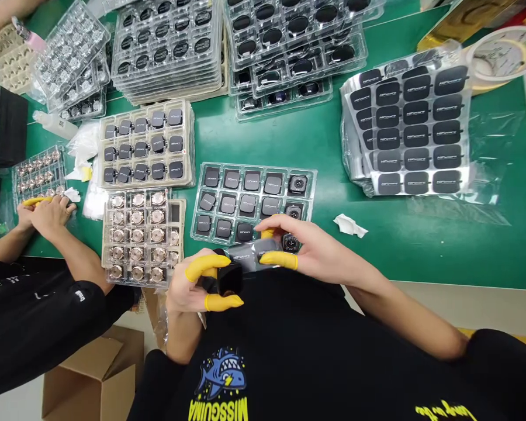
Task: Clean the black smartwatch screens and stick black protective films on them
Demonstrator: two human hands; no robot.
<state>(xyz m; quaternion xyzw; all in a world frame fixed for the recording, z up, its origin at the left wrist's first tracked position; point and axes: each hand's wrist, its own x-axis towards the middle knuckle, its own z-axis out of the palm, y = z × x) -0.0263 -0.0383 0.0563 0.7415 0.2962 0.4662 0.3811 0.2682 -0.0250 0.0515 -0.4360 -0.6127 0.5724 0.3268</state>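
Note:
My left hand point(197, 283), with yellow finger cots, grips a dark, square smartwatch case point(230, 279) between thumb and fingers. Between the fingertips of my right hand point(311, 248), also in yellow cots, is a strip of clear protective film point(245, 254) with dark printed labels. The film's left end lies close against the watch case; whether it touches cannot be made out. Just beyond both hands lies a clear plastic tray point(256, 166). Most of its pockets hold watch cases covered with dark labels, while its right column shows watch cases point(297, 184) with round sensor backs up.
Stacked trays point(166, 58) of dark round parts stand at the back. Sheets of labels point(416, 134) lie right, beside a tape roll point(506, 55). A tray of gold-coloured watches point(137, 235) sits left, near a co-worker's hands point(48, 213). A paper scrap point(349, 225) lies right.

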